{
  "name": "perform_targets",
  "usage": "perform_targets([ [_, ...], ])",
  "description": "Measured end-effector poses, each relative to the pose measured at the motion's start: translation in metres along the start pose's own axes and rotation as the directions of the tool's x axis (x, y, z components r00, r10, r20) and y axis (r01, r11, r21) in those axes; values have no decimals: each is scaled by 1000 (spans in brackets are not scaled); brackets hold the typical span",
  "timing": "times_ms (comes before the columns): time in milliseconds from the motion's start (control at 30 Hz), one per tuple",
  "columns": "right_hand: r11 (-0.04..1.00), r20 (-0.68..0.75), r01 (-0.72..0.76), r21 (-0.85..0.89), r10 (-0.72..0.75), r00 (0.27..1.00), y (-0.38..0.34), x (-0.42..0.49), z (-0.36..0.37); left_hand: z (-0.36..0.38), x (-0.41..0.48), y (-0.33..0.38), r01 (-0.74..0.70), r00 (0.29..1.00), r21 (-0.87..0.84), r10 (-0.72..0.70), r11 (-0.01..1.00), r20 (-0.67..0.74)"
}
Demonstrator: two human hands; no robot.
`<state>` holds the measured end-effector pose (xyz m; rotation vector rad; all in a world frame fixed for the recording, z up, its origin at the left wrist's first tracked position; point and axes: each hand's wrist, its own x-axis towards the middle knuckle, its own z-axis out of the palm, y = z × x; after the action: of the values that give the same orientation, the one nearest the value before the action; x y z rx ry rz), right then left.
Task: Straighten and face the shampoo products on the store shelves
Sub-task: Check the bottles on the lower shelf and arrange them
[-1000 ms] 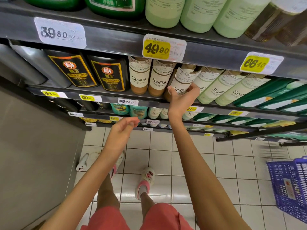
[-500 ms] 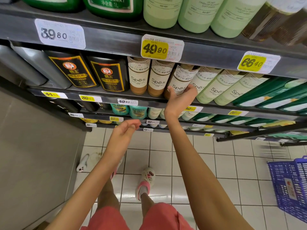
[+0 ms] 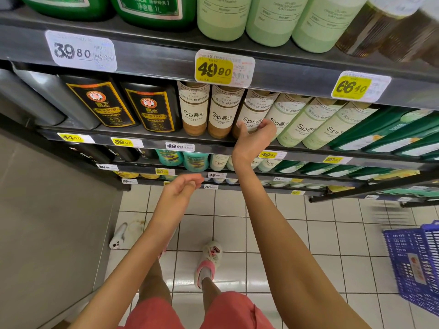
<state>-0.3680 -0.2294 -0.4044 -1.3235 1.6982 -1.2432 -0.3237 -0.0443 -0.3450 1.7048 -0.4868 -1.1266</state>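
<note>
The Spes bottles [image 3: 193, 110] stood shoulder to shoulder between the black bottles [image 3: 152, 108] and the green bottles [image 3: 380, 136], with no gap for fingers, and the upper shelf edge [image 3: 154, 65] hung low over their tops, leaving only the front open. The right hand [image 3: 254, 141] gripped the lower front of the third amber bottle [image 3: 255, 108], while the left hand [image 3: 180, 193] hovered in free air before the lower shelves [image 3: 137, 168]. Below, the floor [image 3: 344, 233] lay open between a grey panel [image 3: 47, 222] and a blue basket [image 3: 415, 262].

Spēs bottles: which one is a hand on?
The third amber bottle from the left, beside the first pale-green bottle; the right hand grips its base.
</note>
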Motion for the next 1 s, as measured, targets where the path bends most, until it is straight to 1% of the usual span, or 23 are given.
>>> perform_targets([
  [100,1000,36,19,20,-20,999,0,-3,-10,1,-2,1,14,1000,5,-14,1000,18],
  [133,998,50,55,35,-56,997,-1,-4,-18,2,-3,3,20,999,-3,-20,1000,27],
  [233,967,50,247,64,-251,967,-6,5,-50,3,-4,8,38,998,-9,-37,999,55],
  [333,914,62,405,-18,-403,913,-19,35,-77,7,-4,13,25,998,-17,-23,1000,63],
  [433,845,165,520,-126,-499,851,-32,59,-87,12,-7,17,18,998,-32,-16,999,66],
  [500,819,246,545,-183,-498,831,-37,64,-86,14,-9,17,20,997,-28,-18,999,81],
  [533,809,263,545,-220,-488,832,-38,65,-85,15,-10,17,19,996,-27,-17,999,85],
  [667,799,278,500,-334,-424,862,-38,72,-77,13,-13,16,-3,998,-34,5,999,68],
  [833,772,384,462,-437,-305,872,-30,82,-67,12,-15,12,-9,999,-53,12,999,50],
  [900,787,367,458,-413,-316,875,-24,79,-69,13,-16,10,-1,998,-38,3,999,57],
  [1000,802,316,522,-290,-434,843,-17,68,-82,16,-17,9,3,998,0,-3,1000,69],
])
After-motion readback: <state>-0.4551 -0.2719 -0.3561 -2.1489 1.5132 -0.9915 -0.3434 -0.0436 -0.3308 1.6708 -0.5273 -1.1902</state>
